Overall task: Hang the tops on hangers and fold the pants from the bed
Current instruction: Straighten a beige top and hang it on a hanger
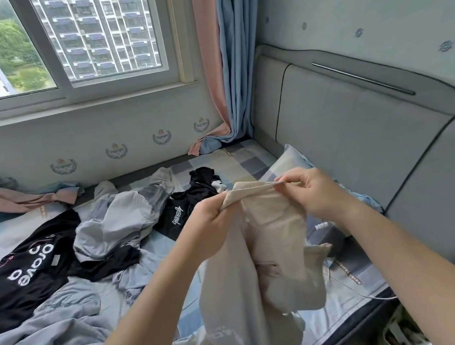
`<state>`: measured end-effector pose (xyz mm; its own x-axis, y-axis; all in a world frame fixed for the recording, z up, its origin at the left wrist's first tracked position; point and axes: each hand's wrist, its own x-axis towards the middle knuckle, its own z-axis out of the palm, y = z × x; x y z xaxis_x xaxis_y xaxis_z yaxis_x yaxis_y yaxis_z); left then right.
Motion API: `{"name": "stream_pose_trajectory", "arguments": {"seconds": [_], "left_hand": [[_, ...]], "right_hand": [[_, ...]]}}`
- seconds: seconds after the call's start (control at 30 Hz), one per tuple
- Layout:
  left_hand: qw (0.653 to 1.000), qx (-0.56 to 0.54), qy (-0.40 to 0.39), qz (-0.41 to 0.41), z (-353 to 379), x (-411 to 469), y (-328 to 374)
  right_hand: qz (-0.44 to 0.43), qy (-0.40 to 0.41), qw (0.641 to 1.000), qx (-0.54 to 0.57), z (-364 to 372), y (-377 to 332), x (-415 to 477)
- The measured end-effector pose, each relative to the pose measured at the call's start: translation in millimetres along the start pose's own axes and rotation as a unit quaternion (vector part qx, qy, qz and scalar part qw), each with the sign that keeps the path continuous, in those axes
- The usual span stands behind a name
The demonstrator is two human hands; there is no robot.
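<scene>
- A beige garment [273, 252] is held up over the near right part of the bed [242, 159]. Its top edge is stretched between both hands and the rest hangs down in folds towards the bed's near edge.
- A slit like a pocket opening is seen on the hanging part. Whether it is pants or a top cannot be told for sure.
- The left end of the top edge is clenched in the left hand [215, 222], fingers curled round bunched cloth.
- The right end is pinched by the right hand [312, 193], thumb and fingertips closed on the hem.
- A black top [180, 209] with white script is laid just behind the left hand, on the checked sheet.
- A grey garment [118, 223] is heaped left of the black top, partly over dark cloth.
- A black T-shirt [29, 271] with large white letters is spread at the far left of the bed.
- Blue-grey bedding [40, 338] is crumpled at the near left.
- A checked pillow [294, 157] is seen behind the right hand, against the padded grey headboard [360, 141].
- A white cable [358, 291] is trailed across the sheet at the right.
- Blue and pink curtains [235, 56] are hung in the corner, beside the window [61, 40].
</scene>
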<state>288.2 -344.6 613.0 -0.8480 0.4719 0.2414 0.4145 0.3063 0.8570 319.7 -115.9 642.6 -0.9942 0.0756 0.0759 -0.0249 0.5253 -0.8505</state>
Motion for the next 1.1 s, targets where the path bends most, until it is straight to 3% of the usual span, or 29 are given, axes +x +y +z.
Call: {"name": "stream_pose_trajectory", "arguments": {"seconds": [0.17,0.27,0.4,0.47,0.63,0.73,0.9,1.1], "left_hand": [[0.997,0.020,-0.042,-0.053,0,3,12],[0.991,-0.068,-0.032,-0.109,3,4,17],[0.920,-0.294,0.044,-0.254,-1,4,24],[0.889,-0.356,0.058,-0.283,-5,4,25],[0.856,-0.419,0.041,-0.301,-6,4,35],[0.847,-0.442,0.018,-0.295,-3,6,42],[0.841,-0.454,0.004,-0.294,-6,8,42],[0.879,-0.337,0.143,-0.306,-21,18,12]], "right_hand": [[-0.002,0.056,0.990,0.125,3,-2,0],[0.018,0.083,0.989,0.124,11,1,0],[0.014,0.160,0.984,0.071,25,13,-12],[-0.023,0.173,0.982,0.077,33,12,-25],[-0.013,-0.006,0.996,0.090,65,17,-47],[0.060,-0.060,0.996,0.036,85,35,-49],[0.121,-0.060,0.991,-0.014,90,64,-46],[0.124,0.040,0.991,0.002,48,81,-37]]}}
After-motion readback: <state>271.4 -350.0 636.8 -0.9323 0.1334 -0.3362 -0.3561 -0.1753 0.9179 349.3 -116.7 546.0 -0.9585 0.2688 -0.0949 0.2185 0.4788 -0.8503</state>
